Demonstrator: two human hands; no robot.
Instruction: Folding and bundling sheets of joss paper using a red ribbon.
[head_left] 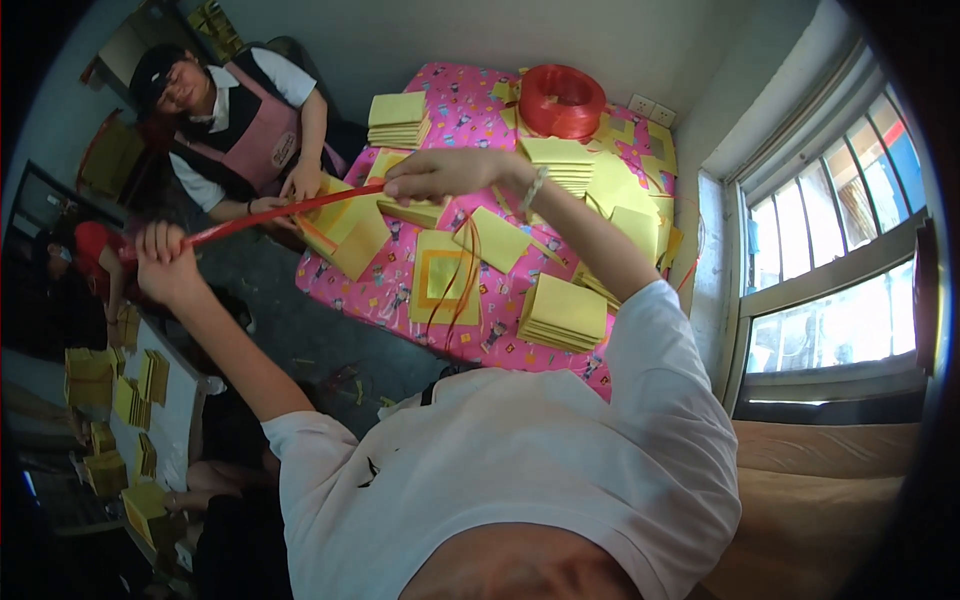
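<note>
A strip of red plastic twine (285,208) is stretched taut between my hands, above the table's far left side. My left hand (165,262) is closed round its left end, out past the table edge. Its other end is pinched in my right hand (440,174), over the yellow paper on the table. A large coil of red twine (562,100) lies at the back of the table. Loose red strands (472,255) trail over a yellow sheet with an orange square (428,301) below my right hand.
Stacks of yellow paper (398,108) and a near bundle (565,312) sit on the pink patterned tablecloth (500,362). A co-worker in a pink apron (270,150) handles yellow paper at the left. A barred window (835,220) is on the right; another table (180,400) with bundles stands lower left.
</note>
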